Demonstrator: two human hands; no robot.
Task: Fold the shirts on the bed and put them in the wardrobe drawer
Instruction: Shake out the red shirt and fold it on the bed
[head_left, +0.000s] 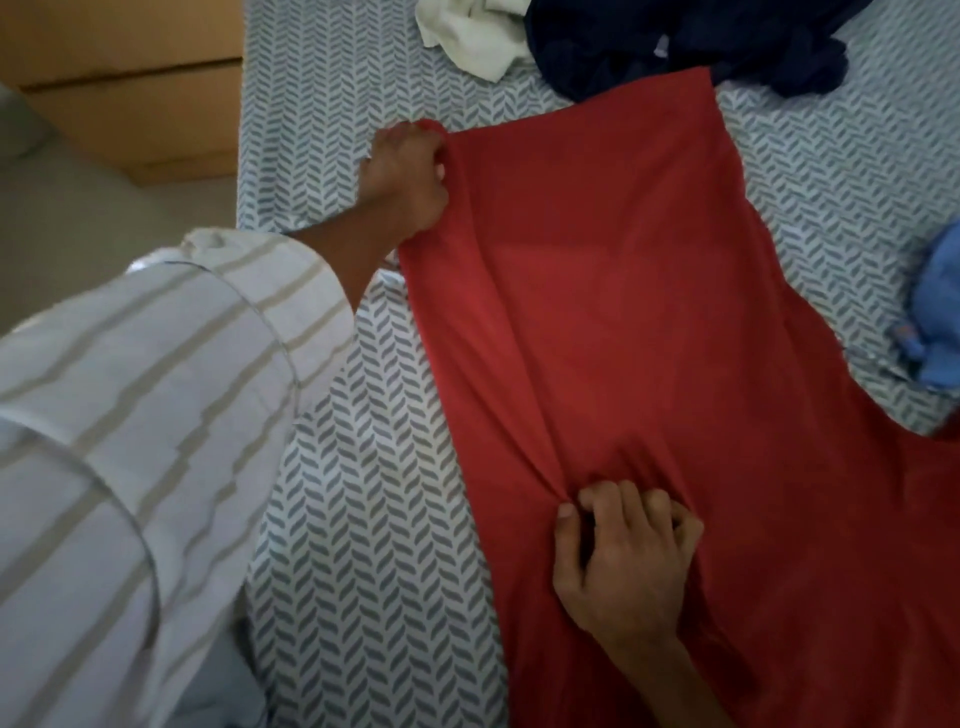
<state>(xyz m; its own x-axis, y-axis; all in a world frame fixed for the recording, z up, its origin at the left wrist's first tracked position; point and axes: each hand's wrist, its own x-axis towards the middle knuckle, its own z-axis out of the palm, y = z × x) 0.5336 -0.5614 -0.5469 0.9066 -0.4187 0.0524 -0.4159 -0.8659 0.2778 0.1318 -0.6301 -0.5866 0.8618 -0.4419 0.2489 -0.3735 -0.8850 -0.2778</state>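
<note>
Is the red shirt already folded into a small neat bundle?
No, the red shirt lies spread long across the bed, with both hands gripping its edge.

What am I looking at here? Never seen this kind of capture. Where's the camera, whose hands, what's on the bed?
There is no robot. One wide-angle camera sits on a person's head, looking forward and down, so both arms enter from the bottom of the single picture. The left hand, coming out of a striped sleeve, grips the far left edge of a red shirt. The right hand pinches a bunch of the same shirt nearer the body. The shirt lies spread on a bed with a patterned sheet. Farther back lie a white garment and a dark blue garment; a light blue one is at the right edge. Wooden furniture stands to the left.
</note>
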